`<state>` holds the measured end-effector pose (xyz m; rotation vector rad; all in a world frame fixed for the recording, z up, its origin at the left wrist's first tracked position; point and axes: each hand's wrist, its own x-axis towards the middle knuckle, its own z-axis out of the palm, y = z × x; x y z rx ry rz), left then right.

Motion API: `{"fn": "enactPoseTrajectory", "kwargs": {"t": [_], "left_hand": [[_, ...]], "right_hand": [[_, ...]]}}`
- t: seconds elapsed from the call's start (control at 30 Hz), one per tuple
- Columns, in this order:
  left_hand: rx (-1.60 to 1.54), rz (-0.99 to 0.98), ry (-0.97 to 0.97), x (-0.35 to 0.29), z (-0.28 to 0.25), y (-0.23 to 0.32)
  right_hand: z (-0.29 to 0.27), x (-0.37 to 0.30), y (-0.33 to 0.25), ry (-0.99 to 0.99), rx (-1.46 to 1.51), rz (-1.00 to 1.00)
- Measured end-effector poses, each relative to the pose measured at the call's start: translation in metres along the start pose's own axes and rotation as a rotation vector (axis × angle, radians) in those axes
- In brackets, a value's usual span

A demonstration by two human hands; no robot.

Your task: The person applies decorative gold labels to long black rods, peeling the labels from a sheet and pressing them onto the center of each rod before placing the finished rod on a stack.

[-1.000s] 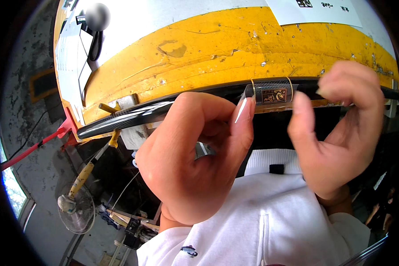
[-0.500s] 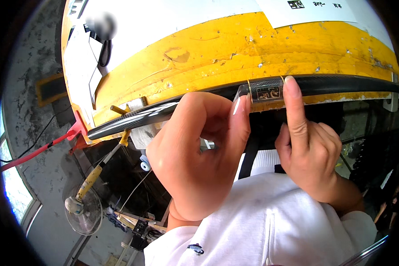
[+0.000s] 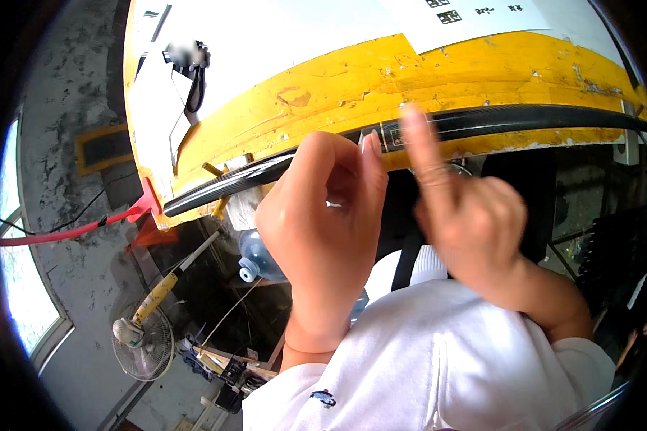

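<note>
A long black tube with a woven carbon sheen (image 3: 510, 121) runs across the front edge of the yellow table. On its middle lies a gold-marked decal (image 3: 395, 136) under clear film. My left hand (image 3: 313, 230) is closed in a pinch at the decal's left end, thumb against fingers, on the film's edge; its fingertips are partly hidden. My right hand (image 3: 478, 230) holds nothing. Its index finger stretches over the right part of the decal, covering it, while the other fingers curl. That hand is smeared by motion, so contact with the tube is unclear.
White sheets (image 3: 287, 36) and a printed paper (image 3: 474, 25) cover the table's far part. A black strapped object (image 3: 194, 79) lies at far left. Near the tube's left end is a red bar (image 3: 147, 201). Below stand a fan (image 3: 144, 341) and a clear bottle (image 3: 259, 255).
My right index finger has moved left from the decal's right end to over it. In view, the table and tube have shifted slightly; my left hand keeps its pinch.
</note>
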<state>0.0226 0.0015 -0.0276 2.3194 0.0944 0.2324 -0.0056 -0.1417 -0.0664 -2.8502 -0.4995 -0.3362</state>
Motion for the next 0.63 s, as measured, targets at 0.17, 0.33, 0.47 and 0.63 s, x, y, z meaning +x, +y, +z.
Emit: {"fn": "enactPoseTrajectory", "kwargs": {"t": [0.17, 0.33, 0.47, 0.63], "left_hand": [[0.196, 0.018, 0.009, -0.001, -0.006, 0.002], [0.474, 0.126, 0.121, -0.002, -0.018, -0.001], [0.595, 0.456, 0.123, 0.0, -0.042, -0.01], [0.596, 0.539, -0.112, -0.032, -0.064, 0.021]], "right_hand": [[-0.002, 0.0, 0.01, 0.075, -0.055, -0.092], [-0.012, -0.004, 0.061, 0.262, -0.128, -0.007], [-0.029, 0.004, 0.067, 0.403, -0.08, -0.044], [-0.081, -0.014, 0.086, 0.459, -0.098, -0.029]]}}
